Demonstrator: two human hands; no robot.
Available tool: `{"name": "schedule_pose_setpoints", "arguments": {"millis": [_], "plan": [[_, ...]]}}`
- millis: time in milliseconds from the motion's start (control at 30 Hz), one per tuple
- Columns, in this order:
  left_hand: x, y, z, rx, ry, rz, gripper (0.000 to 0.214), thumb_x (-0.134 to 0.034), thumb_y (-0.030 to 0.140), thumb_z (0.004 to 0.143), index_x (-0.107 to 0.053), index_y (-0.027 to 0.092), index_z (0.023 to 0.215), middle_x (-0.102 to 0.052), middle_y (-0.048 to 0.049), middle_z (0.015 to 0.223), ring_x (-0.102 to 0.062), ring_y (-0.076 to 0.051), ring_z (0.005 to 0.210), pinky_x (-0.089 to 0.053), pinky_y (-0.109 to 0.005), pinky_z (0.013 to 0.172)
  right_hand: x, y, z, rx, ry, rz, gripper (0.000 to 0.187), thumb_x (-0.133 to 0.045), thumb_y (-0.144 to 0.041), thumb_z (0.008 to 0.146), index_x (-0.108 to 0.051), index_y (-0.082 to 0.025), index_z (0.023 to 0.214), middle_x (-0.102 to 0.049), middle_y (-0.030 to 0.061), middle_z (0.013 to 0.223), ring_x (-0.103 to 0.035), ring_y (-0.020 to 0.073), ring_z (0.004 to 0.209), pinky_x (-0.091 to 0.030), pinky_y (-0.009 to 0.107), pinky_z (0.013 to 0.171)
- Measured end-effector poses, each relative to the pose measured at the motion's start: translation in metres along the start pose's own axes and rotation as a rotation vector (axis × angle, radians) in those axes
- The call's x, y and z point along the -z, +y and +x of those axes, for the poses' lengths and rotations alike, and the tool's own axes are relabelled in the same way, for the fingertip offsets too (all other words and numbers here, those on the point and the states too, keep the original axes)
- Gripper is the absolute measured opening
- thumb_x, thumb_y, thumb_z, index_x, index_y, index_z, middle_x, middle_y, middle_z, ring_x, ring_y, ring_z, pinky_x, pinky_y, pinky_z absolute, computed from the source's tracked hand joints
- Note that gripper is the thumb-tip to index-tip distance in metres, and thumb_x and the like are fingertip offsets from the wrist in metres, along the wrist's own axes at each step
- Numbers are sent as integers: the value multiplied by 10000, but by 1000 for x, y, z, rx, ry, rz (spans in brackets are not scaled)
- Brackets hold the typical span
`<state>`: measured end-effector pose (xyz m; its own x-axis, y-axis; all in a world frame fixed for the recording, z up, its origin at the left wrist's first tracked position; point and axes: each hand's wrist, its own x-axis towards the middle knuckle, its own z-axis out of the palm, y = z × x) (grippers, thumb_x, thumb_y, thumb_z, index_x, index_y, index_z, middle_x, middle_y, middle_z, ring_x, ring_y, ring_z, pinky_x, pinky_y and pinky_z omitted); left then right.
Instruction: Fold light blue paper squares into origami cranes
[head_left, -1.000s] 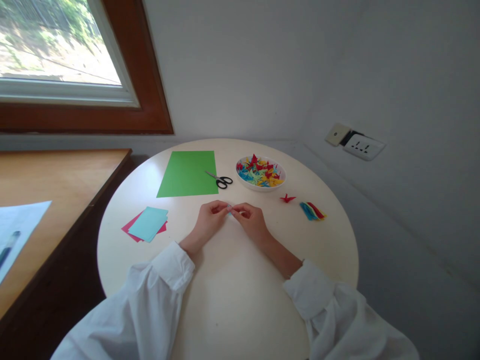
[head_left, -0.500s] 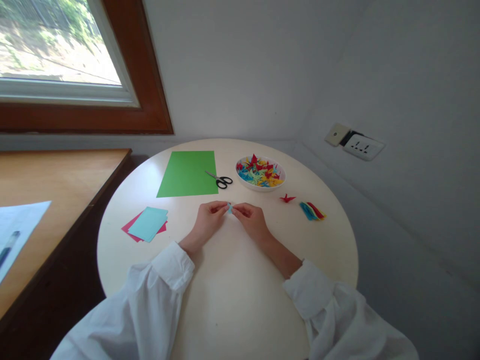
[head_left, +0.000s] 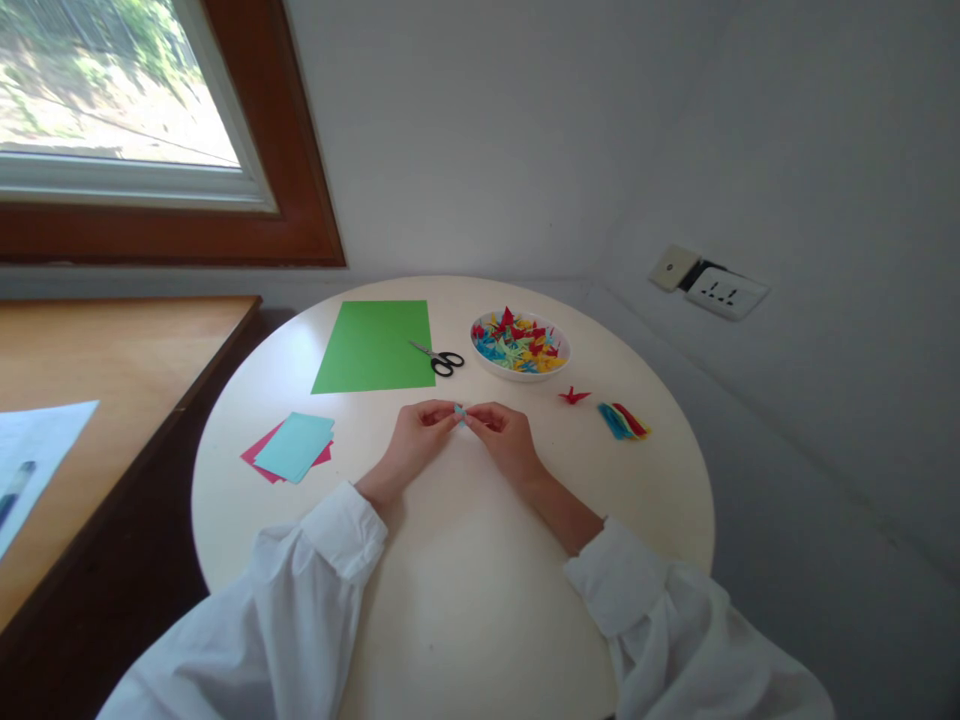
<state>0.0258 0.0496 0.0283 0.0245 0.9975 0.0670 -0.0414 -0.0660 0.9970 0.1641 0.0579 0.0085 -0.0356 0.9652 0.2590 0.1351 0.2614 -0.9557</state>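
Note:
A small folded piece of light blue paper (head_left: 460,413) is pinched between my two hands above the middle of the round table. My left hand (head_left: 422,432) grips its left side between thumb and forefinger. From the other side my right hand (head_left: 504,436) pinches it the same way. Fingertips cover much of the paper, so its exact folded shape is hard to make out. A red paper crane (head_left: 574,396) sits on the table to the right of my right hand.
On the white table (head_left: 465,600) are a green sheet (head_left: 375,345), black-handled scissors (head_left: 442,362) overlapping it, and a white bowl (head_left: 521,376) of colourful paper cranes. Light blue and pink squares (head_left: 296,447) lie left; folded coloured strips (head_left: 624,421) lie right. A wooden desk (head_left: 112,350) stands at left.
My fingers have shifted slightly around the light blue paper, which stays pinched between both hands. The other things on the table have kept their places.

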Motion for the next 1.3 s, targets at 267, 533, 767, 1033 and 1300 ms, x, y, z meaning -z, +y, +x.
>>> {"name": "schedule_pose_setpoints", "arguments": {"millis": [267,533,767,1033,1300], "plan": [[-1,-1,0,28,71,-114,223,-707,244,569,-635,119,739,-626,-8,625,-555,-101,576,-421,-230,591,-1,-7,-5,87,43,-164,141,-620,-294,699,-648,-172,766,-679,45,757,-609,161,671,-463,264,586],[-3,8,-2,73,118,-217,173,-687,203,565,-591,111,675,-597,9,563,-551,-91,546,-439,-238,596,0,-9,-8,325,0,-275,71,-609,-234,719,-630,-194,773,-670,42,790,-608,163,745,-475,270,612],[-2,7,-3,160,61,-281,173,-700,203,543,-590,110,639,-597,10,552,-555,-85,527,-428,-224,578,0,-11,-7,387,8,-341,39,-614,-219,699,-626,-192,724,-649,46,742,-585,160,701,-448,261,550],[-2,8,-3,178,2,-271,226,-727,250,540,-650,108,698,-637,-22,633,-563,-101,589,-441,-258,650,1,-13,-7,236,-7,-282,50,-591,-221,695,-633,-207,718,-650,31,752,-581,153,679,-452,261,568],[-2,8,-4,157,-29,-263,305,-761,231,488,-665,111,751,-682,-48,719,-594,-127,660,-442,-275,703,2,-8,-4,124,24,-161,86,-596,-260,702,-641,-189,722,-664,34,760,-601,159,715,-473,261,600]]}}
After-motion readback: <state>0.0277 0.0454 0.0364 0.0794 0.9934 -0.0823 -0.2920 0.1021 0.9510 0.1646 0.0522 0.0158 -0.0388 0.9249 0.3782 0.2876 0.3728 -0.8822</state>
